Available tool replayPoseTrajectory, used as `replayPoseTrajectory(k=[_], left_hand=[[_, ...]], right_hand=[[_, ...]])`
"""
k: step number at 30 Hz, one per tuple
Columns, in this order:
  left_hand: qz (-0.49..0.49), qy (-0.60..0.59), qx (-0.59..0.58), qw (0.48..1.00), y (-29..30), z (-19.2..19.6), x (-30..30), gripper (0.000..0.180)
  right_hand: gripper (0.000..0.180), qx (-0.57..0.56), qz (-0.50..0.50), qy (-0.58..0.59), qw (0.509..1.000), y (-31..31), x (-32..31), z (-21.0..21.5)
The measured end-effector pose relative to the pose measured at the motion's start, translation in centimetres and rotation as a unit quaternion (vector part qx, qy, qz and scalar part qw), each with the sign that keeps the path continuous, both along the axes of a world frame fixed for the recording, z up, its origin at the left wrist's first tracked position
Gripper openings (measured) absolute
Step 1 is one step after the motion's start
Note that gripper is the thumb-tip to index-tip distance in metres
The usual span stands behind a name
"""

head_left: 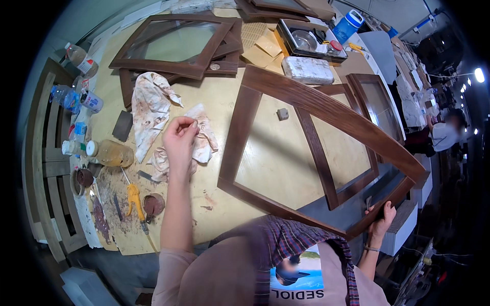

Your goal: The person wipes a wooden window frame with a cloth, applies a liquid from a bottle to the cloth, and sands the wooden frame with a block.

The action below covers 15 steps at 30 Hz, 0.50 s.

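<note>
**One hand on the rag, one hand on the frame corner**

The left hand [179, 136] is in the middle left of the frame, fingers pressed together, pinching a fold of the stained rag [204, 137] that lies on the pale worktable [224, 92]. The right hand [382, 218], at the lower right, is closed around the near corner of the large dark wooden frame [311, 102], which fills the centre and right of the picture and looks tilted, its right corner past the table edge.

To handle this well, the right hand should probably keep a firm hold on the corner, since the frame seems to rest only partly on the table, and the rag should come up cleanly without dragging.

Around them: a second rag [150, 109] at upper left, more dark frames [173, 46] at the top, a yellow-handled tool [134, 196] and a small round tin [153, 204] at lower left, bottles [109, 153] along the left edge. A small grey block [283, 113] lies inside the frame opening and could be in the way if the frame slides.
</note>
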State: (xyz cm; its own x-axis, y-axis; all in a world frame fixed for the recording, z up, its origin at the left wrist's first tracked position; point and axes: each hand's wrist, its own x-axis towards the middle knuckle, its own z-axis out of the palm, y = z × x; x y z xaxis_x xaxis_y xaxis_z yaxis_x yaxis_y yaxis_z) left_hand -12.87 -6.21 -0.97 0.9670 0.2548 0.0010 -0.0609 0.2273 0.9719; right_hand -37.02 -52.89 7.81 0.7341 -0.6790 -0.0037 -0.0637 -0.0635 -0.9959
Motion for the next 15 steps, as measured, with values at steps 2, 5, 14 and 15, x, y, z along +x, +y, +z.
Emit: replayPoseTrajectory(k=[2, 5, 14, 15], left_hand=[[-0.085, -0.006, 0.056, 0.995, -1.2, -0.8, 2.5, 0.007], [-0.186, -0.036, 0.229, 0.955, -3.6, -2.0, 6.7, 0.007], [-0.472, -0.14, 0.362, 0.791, -15.6, -7.4, 14.7, 0.007], [-0.489, -0.155, 0.375, 0.772, -16.5, -7.6, 15.0, 0.007]], right_hand=[[0.035, 0.009, -0.008, -0.002, 1.0, -0.3, -0.1, -0.4], [0.034, 0.024, -0.015, -0.001, 1.0, -0.7, 0.0, -1.0], [0.033, 0.04, -0.039, 0.0, 0.998, -0.7, -0.7, -2.2], [0.033, 0.039, -0.038, -0.002, 0.999, -0.7, -0.7, -2.3]])
